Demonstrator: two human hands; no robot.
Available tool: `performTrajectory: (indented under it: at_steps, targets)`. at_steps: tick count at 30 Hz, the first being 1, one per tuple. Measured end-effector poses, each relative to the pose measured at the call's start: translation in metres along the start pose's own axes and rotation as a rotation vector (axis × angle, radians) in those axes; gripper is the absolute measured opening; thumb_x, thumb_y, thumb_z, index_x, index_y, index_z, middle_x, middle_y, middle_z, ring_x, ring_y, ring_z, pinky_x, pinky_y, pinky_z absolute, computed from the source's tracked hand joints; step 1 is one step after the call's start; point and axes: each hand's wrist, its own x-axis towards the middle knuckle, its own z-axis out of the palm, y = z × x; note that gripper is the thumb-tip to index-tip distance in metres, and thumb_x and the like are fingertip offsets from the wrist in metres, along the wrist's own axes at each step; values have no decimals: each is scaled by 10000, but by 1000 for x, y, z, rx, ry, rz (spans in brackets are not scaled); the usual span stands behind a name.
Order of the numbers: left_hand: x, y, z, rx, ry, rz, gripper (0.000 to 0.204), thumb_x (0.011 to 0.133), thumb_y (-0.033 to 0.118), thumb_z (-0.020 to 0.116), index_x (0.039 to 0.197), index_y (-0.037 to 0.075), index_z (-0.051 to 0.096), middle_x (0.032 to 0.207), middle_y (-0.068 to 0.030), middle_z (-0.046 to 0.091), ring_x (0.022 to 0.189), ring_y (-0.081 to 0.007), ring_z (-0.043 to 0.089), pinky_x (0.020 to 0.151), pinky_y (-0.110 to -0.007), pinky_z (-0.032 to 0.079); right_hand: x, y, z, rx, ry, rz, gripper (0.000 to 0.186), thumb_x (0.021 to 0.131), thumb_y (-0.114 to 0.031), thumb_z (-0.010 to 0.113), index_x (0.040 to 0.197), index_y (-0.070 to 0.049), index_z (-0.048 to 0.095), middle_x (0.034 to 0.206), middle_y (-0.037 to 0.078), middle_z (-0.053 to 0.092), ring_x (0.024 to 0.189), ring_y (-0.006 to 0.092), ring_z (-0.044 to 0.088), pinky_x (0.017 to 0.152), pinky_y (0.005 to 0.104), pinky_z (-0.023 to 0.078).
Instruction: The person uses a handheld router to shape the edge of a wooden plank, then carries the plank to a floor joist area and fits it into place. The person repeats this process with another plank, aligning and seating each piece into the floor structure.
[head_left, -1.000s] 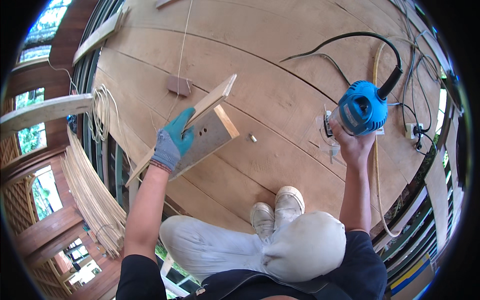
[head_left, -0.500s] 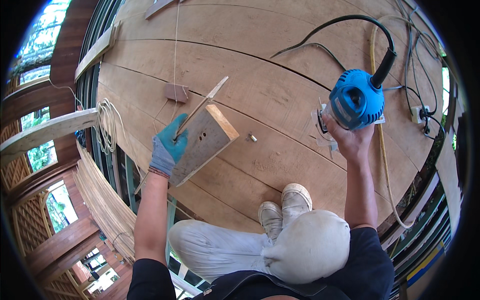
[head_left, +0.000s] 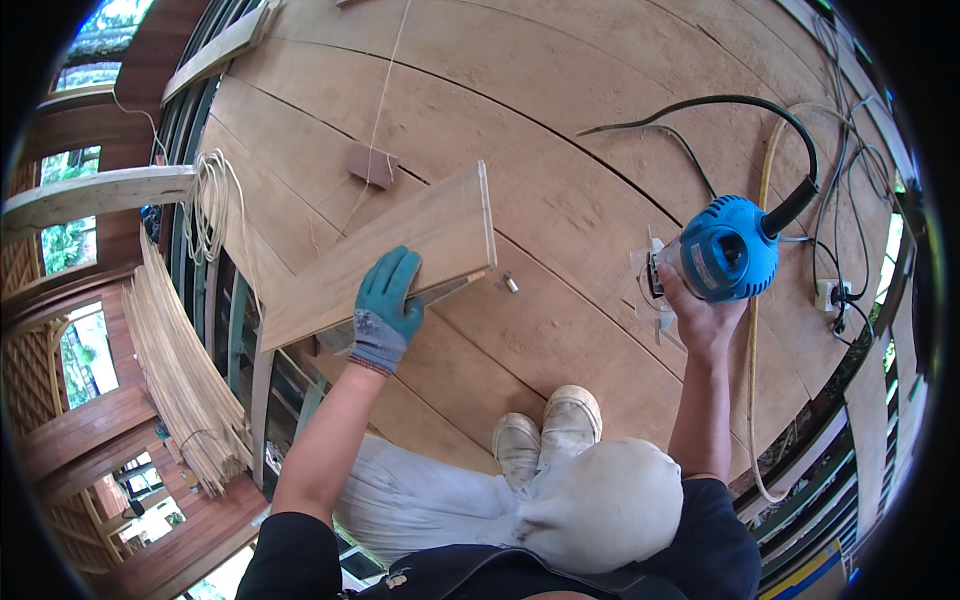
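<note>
My left hand (head_left: pixel 388 312), in a teal and grey work glove, grips the near edge of a flat wooden board (head_left: pixel 420 222), fingers lying over its top face. The board's wide face is turned up, with a narrow groove or lip along its right end. Under it a grey wooden block (head_left: pixel 440 290) shows only in part. My bare right hand (head_left: pixel 706 318) is wrapped round a blue trim router (head_left: pixel 728 250), held on its side. The router's clear plastic base faces left, and a black cord leaves its top.
Plywood sheets (head_left: pixel 560 200) cover the floor. Ahead lies a reddish-brown block (head_left: pixel 372 165) by a string. A small pale cylinder (head_left: pixel 511 283) sits right of the board. Cables meet a white socket (head_left: pixel 830 296), and a yellow hose (head_left: pixel 752 400) runs nearby. Wood strips (head_left: pixel 185 370) are stacked left.
The board has swung from edge-on to wide face up, now covering most of the grey block. My left hand has turned over with it. The router stays in my right hand, little changed.
</note>
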Motion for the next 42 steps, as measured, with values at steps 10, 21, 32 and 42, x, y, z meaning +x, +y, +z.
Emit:
performTrajectory:
  at_steps: [10, 21, 32, 42]
  targets:
    - [-6, -7, 10, 78, -73, 50, 752, 668, 81, 723, 1395, 133, 541, 1443, -135, 515, 1306, -361, 498, 1079, -466, 433, 5, 6, 11, -4, -73, -21, 409, 732, -135, 847, 1071, -65, 628, 979, 5, 644, 883, 137, 624, 800, 303, 521]
    - [1, -25, 9, 222, -226, -159, 917, 713, 202, 815, 1517, 144, 379, 1558, -158, 386, 1418, -385, 389, 1187, -490, 307, 11, 16, 13, 402, 2, 60, 517, 772, -25, 783, 1227, 33, 545, 1019, 163, 684, 918, 273, 702, 857, 399, 579]
    - [54, -92, -28, -76, -139, -130, 487, 830, 148, 753, 1302, 108, 641, 1221, -185, 680, 1119, -351, 663, 966, -406, 528, -4, 16, -1, 115, 27, 129, 552, 716, -101, 858, 1190, -3, 593, 1070, 99, 676, 949, 203, 673, 877, 348, 536]
    - [104, -97, -44, -213, -377, -506, 364, 899, 238, 766, 1228, 97, 701, 882, -74, 714, 736, -107, 617, 697, -284, 535, -7, 6, 4, -17, -111, 31, 461, 727, -96, 853, 1119, -61, 612, 1024, 20, 655, 912, 139, 629, 837, 308, 522]
